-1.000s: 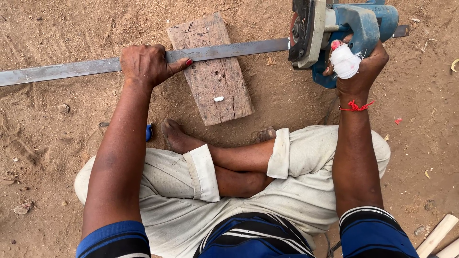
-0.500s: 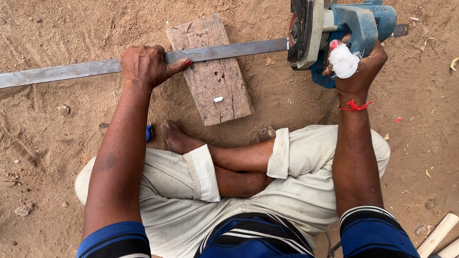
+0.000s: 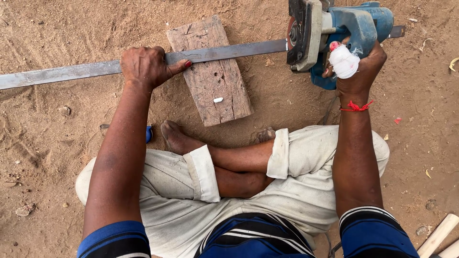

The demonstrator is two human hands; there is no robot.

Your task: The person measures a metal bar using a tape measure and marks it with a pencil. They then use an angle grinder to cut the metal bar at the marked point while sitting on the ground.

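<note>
Left hand [image 3: 146, 67] gripping metal bar [image 3: 71, 71]; right hand [image 3: 356, 71] gripping blue grinder [image 3: 334, 28]

Blue striped sleeves [image 3: 114, 239]; rolled pale trousers [image 3: 201, 174]; red wrist thread [image 3: 355, 106]; bandaged finger [image 3: 343, 62].

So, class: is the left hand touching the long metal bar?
Touching. The head view shows the left hand wrapped over the metal bar, pressing it down.

metal bar [image 3: 229, 50] on wood block [image 3: 213, 71] | grinder [image 3: 334, 33] right of block
</note>
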